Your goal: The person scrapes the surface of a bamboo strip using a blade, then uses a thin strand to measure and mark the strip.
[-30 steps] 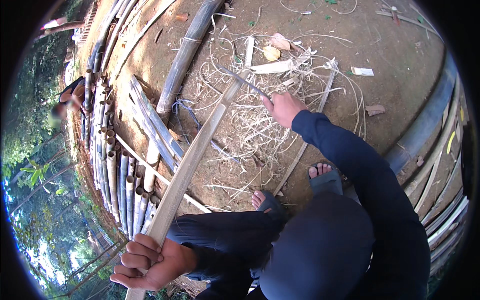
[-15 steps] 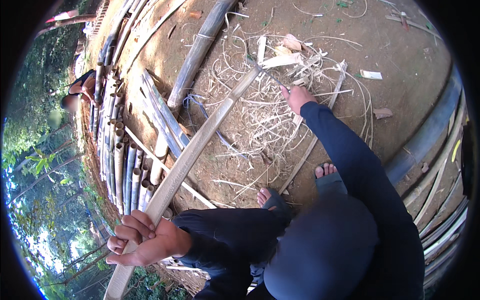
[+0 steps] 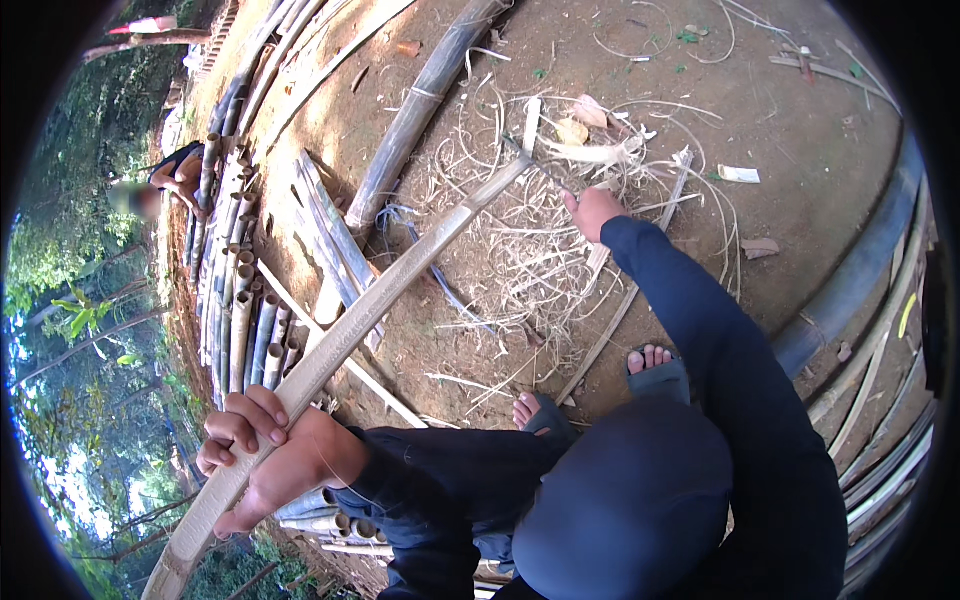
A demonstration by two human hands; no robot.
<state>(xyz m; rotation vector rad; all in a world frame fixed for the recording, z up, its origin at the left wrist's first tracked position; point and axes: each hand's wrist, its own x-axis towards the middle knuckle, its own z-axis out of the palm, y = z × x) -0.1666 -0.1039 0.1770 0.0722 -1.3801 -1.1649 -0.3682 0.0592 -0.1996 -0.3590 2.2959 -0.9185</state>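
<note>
A long, pale split bamboo strip [image 3: 400, 270] slants from the lower left up to the middle of the view. Near its lower end, my left hand [image 3: 285, 450] is closed around it, thumb beneath and fingers over the top. My right hand [image 3: 597, 213] is closed on a thin, dark-bladed knife [image 3: 545, 172], its handle mostly hidden in the fist. The blade meets the strip's far end, crossing it at an angle. Under that end, a heap of curly bamboo shavings [image 3: 560, 250] covers the ground around my right hand.
Cut bamboo tubes [image 3: 243, 310] are stacked at the left, with another person [image 3: 180, 180] behind them. A thick bamboo pole [image 3: 425, 100] lies beyond the strip, split pieces [image 3: 335, 235] beside it. Another large pole [image 3: 850, 280] curves along the right. My sandalled feet [image 3: 655, 370] are close below the shavings.
The view has shifted slightly. The strip's lower part and my left hand have moved a little to the left. My right hand still holds the knife at the strip's far end.
</note>
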